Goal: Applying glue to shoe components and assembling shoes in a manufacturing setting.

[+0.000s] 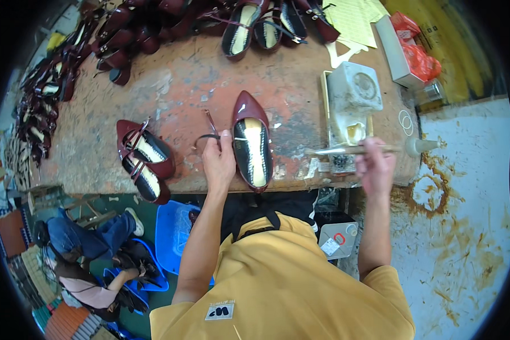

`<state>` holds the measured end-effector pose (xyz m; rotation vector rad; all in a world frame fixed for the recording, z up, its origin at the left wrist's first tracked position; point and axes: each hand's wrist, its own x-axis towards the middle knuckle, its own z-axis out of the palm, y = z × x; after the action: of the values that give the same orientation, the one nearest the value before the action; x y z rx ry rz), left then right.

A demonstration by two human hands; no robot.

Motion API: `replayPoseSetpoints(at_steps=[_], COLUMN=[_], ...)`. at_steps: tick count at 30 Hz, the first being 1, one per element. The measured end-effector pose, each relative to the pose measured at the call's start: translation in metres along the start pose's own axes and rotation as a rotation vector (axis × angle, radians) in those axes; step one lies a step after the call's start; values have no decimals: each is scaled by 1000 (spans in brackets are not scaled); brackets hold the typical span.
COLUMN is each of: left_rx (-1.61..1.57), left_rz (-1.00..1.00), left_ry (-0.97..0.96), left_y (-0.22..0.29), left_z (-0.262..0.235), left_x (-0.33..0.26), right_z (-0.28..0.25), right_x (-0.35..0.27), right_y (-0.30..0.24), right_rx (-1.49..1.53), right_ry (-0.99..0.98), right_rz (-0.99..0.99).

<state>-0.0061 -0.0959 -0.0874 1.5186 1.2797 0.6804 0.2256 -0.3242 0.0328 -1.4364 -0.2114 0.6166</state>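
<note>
A burgundy pointed-toe shoe (247,107) with a pale insole lies on the worn bench, toe pointing away from me. My left hand (218,162) is closed beside its left edge, pinching a thin strap (210,120) whose ends stick out past the fingers. Whether that strap is joined to the shoe is hidden. A brush (345,150) with a wooden handle is gripped in my right hand (375,168), its tip pointing left. Just beyond it stands a grimy grey box-shaped container (354,88) in a tray, with amber residue on its near side.
Two burgundy strapped shoes (144,150) rest to the left. Piled shoes (119,34) fill the bench's far and left sides. A white box (392,51) with red plastic stands far right. Blue baskets (173,226) and a seated person (88,243) are at lower left.
</note>
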Motion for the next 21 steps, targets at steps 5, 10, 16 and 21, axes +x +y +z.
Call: replayPoseSetpoints(at_steps=[5,10,16,21], left_rx=[-364,-408,-392,-418], left_rz=[-82,-145,-120,-131], left_ry=[-78,-135,-148,-161], left_y=[13,20,14,11], left_z=[0,-8,-8,-7], left_x=[-6,-6,-5,-4], right_z=[107,127,111,127], right_x=[-10,-14,-25,16], right_y=[57,68,32,1], right_rx=[-416,-621,-707,-815], right_ry=[-313,-363,-537,-1064], right_rz=[-467,-762,-147,-84])
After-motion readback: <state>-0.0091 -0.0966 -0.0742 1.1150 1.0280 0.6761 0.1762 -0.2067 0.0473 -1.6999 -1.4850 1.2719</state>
